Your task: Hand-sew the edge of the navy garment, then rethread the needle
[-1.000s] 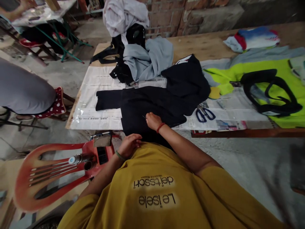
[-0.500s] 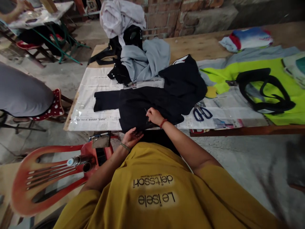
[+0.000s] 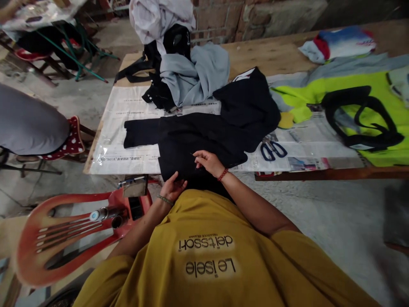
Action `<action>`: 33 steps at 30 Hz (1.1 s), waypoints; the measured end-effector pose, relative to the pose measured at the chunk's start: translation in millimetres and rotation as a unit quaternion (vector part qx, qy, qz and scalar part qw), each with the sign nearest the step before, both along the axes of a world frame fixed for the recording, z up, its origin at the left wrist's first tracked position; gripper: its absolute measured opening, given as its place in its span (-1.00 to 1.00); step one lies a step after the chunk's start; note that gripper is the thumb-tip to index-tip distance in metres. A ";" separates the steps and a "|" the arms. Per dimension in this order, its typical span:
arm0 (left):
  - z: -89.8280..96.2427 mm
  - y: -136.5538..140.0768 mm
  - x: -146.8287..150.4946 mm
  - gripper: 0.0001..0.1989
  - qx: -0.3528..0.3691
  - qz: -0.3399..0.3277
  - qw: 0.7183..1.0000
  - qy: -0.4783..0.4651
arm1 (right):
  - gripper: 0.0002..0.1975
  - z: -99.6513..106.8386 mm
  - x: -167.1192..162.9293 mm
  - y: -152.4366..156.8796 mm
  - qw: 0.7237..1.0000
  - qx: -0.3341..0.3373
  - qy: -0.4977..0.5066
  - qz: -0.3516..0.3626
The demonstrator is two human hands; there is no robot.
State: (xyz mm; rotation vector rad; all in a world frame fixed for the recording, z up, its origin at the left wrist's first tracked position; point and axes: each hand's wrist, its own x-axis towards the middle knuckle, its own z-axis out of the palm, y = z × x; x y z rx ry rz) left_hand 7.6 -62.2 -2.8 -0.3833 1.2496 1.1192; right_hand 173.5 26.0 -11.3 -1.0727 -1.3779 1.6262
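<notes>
A black garment [image 3: 191,132] lies spread over the newspaper-covered table, its lower edge hanging at the table's front. My left hand [image 3: 174,186] holds that near edge, thumb on top and the other fingers partly under the cloth. Just above the cloth, my right hand [image 3: 209,163] pinches a thin sewing needle [image 3: 192,154] that points left. Any thread is too fine to make out. Right of the garment lie dark-handled scissors [image 3: 273,150], their blades partly hidden by cloth.
Grey cloth [image 3: 200,74] and white cloth [image 3: 161,19] are heaped at the back left. Neon-yellow clothing [image 3: 377,140] with a black strap piece [image 3: 347,138] covers the right side. A red plastic chair [image 3: 38,209] stands at left, near another seated person [image 3: 30,121].
My right hand has shifted slightly left and down, and the needle is tilted flatter. My left hand stays at the garment's near edge. The view has shifted a little.
</notes>
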 end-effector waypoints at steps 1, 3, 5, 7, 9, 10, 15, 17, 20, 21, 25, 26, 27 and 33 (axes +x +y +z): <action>1.7 -2.1 -0.6 -0.92 0.006 -0.009 1.000 0.005 | -0.83 0.8 2.1 -1.5 1.000 0.011 -0.017 0.010; 5.0 -5.7 -1.3 -0.91 0.038 -0.023 0.999 0.012 | -0.82 2.4 6.8 -4.3 0.998 0.034 -0.053 0.028; 7.6 -8.2 -1.1 -0.88 0.075 -0.019 0.997 0.006 | -0.81 4.0 11.1 -7.3 0.994 0.059 -0.086 0.035; 9.3 -9.0 0.4 -0.88 0.097 -0.021 0.995 0.002 | -0.82 5.0 13.9 -10.8 0.990 0.078 -0.110 0.040; 10.3 -7.7 3.5 -0.89 0.102 -0.045 0.994 0.006 | -0.83 5.1 14.8 -14.6 0.988 0.080 -0.123 0.042; 10.7 -6.4 5.5 -0.90 0.099 -0.062 0.993 0.010 | -0.84 4.9 14.5 -16.5 0.988 0.074 -0.126 0.044; 10.4 0.8 15.5 -0.91 0.081 -0.131 0.988 0.027 | -0.85 4.0 11.2 -23.9 0.993 0.046 -0.102 0.033; 9.7 1.5 16.9 -0.96 0.070 -0.130 0.988 0.035 | -0.83 5.3 11.5 -25.3 0.993 0.044 -0.104 0.029; 9.6 0.4 16.5 -0.95 0.064 -0.119 0.990 0.042 | -0.83 8.6 14.9 -25.8 0.985 0.083 -0.147 0.026; 10.0 0.1 16.3 -0.96 0.071 -0.124 0.989 0.040 | -0.84 9.7 16.4 -25.8 0.979 0.111 -0.169 0.025; 10.7 2.5 18.0 -0.79 0.085 -0.173 0.981 0.037 | -0.84 11.6 19.4 -25.9 0.947 0.210 -0.241 0.030; 10.1 3.8 19.3 -0.74 0.076 -0.180 0.980 0.045 | -0.84 11.3 19.0 -26.2 0.942 0.221 -0.250 0.035; 9.1 5.2 20.6 -0.74 0.068 -0.182 0.979 0.057 | -0.83 10.8 18.4 -26.6 0.938 0.228 -0.257 0.040; 2.6 7.3 25.3 -0.95 0.052 -0.172 0.980 0.089 | -0.82 7.9 15.9 -28.1 0.902 0.271 -0.331 0.060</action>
